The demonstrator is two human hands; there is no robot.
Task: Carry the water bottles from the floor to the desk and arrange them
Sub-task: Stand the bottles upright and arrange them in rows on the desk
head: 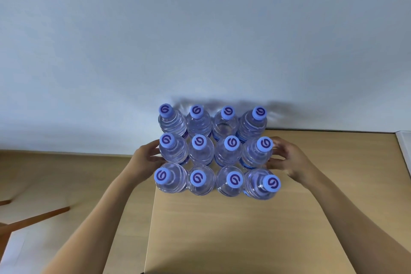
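Note:
Several clear water bottles (201, 151) with blue caps stand upright in a tight block of three rows on the far left part of the light wooden desk (233, 233), against the white wall. My left hand (146, 158) rests with spread fingers against the left side of the middle row's end bottle (172, 150). My right hand (287, 158) is curled against the right side of the middle row's other end bottle (258, 153). Both hands press the block from its sides; neither wraps fully around a bottle.
The desk's left edge (152, 218) drops to a wooden floor (55, 176). A brown chair leg or frame (33, 218) shows at the lower left. A white object's edge (403, 147) sits at the desk's far right. The white wall (200, 40) rises behind.

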